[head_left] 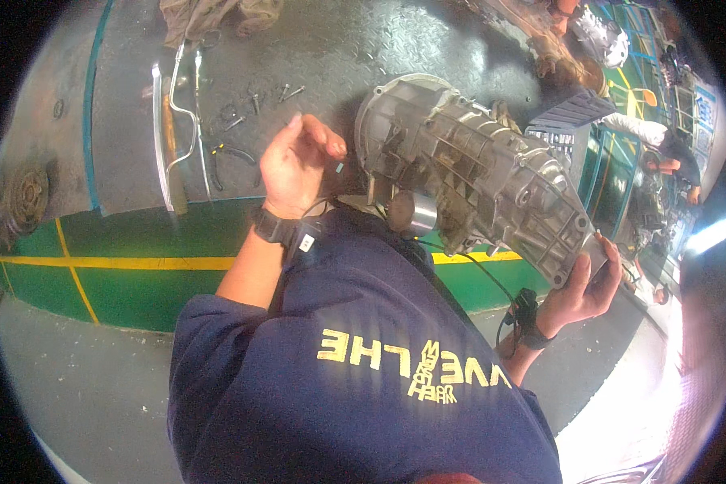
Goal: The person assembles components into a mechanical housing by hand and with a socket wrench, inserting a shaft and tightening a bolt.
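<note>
A grey metal gearbox (492, 161) lies on its side at the edge of the dark workbench, its wide round bell end to the left and its narrow tail to the lower right. My right hand (585, 286) grips that tail end, thumb and fingers on either side of the casting. Beside the bell end, my left hand (294, 165) hovers palm up with loosely curled fingers, and no held object shows in it. Under the gearbox, a short shiny metal cylinder (412, 213) is partly covered by my dark shirt.
Several loose bolts (256, 103) and black-handled pliers (234, 153) lie left of the gearbox. Farther left are long metal bars (161, 137). A dark plastic crate (569, 113) stands behind the gearbox. Another person (678, 153) bends at the far right.
</note>
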Demonstrator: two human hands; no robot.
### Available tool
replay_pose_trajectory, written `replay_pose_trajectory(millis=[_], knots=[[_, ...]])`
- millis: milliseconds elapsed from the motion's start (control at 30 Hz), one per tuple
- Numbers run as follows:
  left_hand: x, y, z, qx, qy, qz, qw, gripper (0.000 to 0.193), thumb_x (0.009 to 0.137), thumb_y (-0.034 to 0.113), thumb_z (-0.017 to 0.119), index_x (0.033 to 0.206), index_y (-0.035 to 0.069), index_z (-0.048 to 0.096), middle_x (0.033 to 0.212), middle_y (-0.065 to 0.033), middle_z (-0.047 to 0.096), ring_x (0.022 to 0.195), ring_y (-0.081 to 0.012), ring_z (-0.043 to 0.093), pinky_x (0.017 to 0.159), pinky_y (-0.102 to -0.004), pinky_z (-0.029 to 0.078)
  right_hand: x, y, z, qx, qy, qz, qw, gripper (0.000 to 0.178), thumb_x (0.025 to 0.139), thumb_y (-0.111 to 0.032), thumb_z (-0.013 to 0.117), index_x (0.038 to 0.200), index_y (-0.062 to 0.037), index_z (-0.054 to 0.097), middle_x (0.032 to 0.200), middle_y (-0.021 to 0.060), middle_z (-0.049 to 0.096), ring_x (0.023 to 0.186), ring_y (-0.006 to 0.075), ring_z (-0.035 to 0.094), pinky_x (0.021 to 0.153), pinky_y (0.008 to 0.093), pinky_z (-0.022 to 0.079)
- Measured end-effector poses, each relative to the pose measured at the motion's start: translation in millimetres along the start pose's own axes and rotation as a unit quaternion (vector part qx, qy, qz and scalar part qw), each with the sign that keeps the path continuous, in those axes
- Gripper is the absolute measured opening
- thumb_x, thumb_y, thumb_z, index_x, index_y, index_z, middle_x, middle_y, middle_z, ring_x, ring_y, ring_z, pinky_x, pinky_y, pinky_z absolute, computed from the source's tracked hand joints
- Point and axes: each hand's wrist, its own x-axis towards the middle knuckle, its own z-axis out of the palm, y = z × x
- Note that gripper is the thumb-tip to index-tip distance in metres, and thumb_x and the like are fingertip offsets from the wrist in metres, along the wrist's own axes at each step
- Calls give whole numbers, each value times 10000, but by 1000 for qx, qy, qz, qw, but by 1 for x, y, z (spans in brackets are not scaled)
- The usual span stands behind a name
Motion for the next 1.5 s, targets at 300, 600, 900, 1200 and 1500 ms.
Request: replay_pose_trajectory(millis=[300, 600, 900, 1200, 1500], knots=[[-7, 61, -131, 374, 266, 16, 888, 358, 1048, 398, 563, 988, 65, 676, 906, -117, 723, 882, -276, 693, 818, -442, 518, 1, 5, 2, -2, 4, 2, 1000, 381, 871, -71, 749, 1216, 74, 677, 1193, 178, 711, 1167, 289, 638, 1098, 442, 451], [-32, 51, -208, 767, 281, -122, 563, 233, 916, 302, 740, 1058, 120, 777, 1104, -170, 772, 1065, -376, 734, 921, -480, 569, -2, 7, -5, -52, 14, -7, 999, 414, 919, -114, 711, 1261, 115, 665, 1237, 203, 710, 1195, 318, 643, 1122, 454, 446], [73, 37, -222, 825, 300, 65, 474, 396, 885, 174, 738, 1244, 58, 621, 1201, -232, 662, 1131, -431, 661, 938, -516, 561, -2, -2, 2, -45, 4, -9, 999, 395, 933, -73, 675, 1280, 115, 654, 1258, 197, 700, 1223, 312, 627, 1139, 446, 429], [72, 69, -230, 905, 274, -9, 326, 336, 821, 100, 732, 1149, 65, 667, 1137, -161, 675, 1132, -389, 676, 851, -501, 607, 0, 12, -4, -50, -7, -36, 998, 400, 940, -60, 658, 1300, 114, 645, 1271, 201, 696, 1226, 310, 629, 1144, 452, 425], [96, 66, -200, 915, 208, 102, 330, 252, 800, 249, 712, 983, 79, 743, 978, -199, 747, 980, -414, 715, 827, -532, 598, 2, 0, -5, -57, 1, 0, 998, 458, 866, -169, 729, 1237, 94, 674, 1231, 196, 699, 1182, 317, 628, 1117, 457, 428]])
